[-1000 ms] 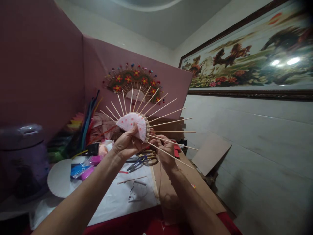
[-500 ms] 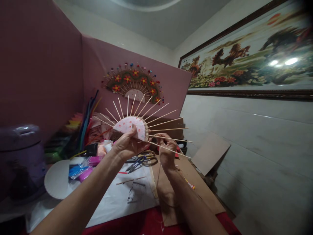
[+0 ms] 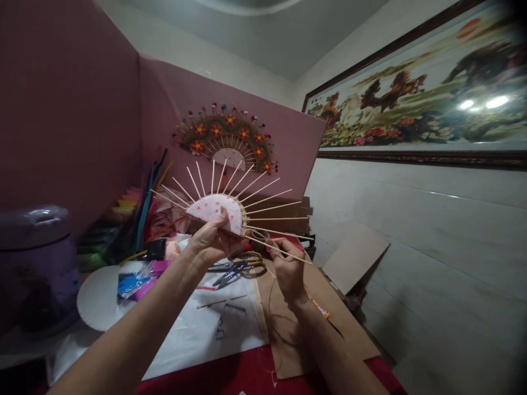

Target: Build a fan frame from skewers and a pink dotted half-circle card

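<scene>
My left hand (image 3: 214,238) is closed on a half-round fan (image 3: 206,208), its thumb pressed on the white face with red dots. Thin wooden sticks (image 3: 272,208) radiate from the curved edge, where brown twine (image 3: 244,219) is woven between them. On the right, the fingers of my right hand (image 3: 288,263) are pinched together beside the lowest stick, which crosses in front of them. A thin strand of twine (image 3: 270,299) loops over the cardboard below this hand; the pinched part is mostly hidden by the fingers.
Scissors (image 3: 236,271) lie below the fan on white sheeting (image 3: 185,334). Brown cardboard (image 3: 341,340) covers the right side. At left are a white paper half-disc (image 3: 96,299), colourful packets (image 3: 135,285) and a purple container (image 3: 35,274). A finished flowered fan (image 3: 228,131) hangs on the pink board.
My right hand has moved slightly right and down, away from the upper sticks to beside the lowest one. The fan has shifted slightly left in my left hand's grip.
</scene>
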Demonstrator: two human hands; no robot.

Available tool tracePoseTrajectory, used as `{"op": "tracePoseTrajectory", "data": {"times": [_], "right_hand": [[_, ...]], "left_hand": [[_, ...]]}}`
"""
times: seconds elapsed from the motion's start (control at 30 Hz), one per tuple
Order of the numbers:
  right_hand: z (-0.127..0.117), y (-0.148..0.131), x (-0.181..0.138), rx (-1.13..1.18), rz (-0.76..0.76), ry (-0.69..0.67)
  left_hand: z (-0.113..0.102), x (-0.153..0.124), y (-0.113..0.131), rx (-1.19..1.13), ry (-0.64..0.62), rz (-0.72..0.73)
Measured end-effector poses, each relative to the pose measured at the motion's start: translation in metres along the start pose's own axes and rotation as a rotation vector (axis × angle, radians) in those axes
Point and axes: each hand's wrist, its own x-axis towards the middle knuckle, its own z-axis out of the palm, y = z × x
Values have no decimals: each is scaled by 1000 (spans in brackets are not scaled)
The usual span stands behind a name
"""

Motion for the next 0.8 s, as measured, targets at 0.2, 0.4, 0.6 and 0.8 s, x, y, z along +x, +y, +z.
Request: {"op": "tracePoseTrajectory", "data": {"times": [0.2, 0.4, 0.6, 0.8], "right_hand": [[-32, -7, -20, -162, -121, -21], [-63, -13, -6, -419, -401, 29], [-80, -16, 9, -525, -652, -223], [-87, -19, 15, -547, -656, -159]], "left_hand": [[-13, 9, 6, 16, 20, 44], [-19, 10, 9, -41, 47, 78], [-17, 8, 14, -38, 63, 95], [-19, 10, 13, -10, 78, 108]]}}
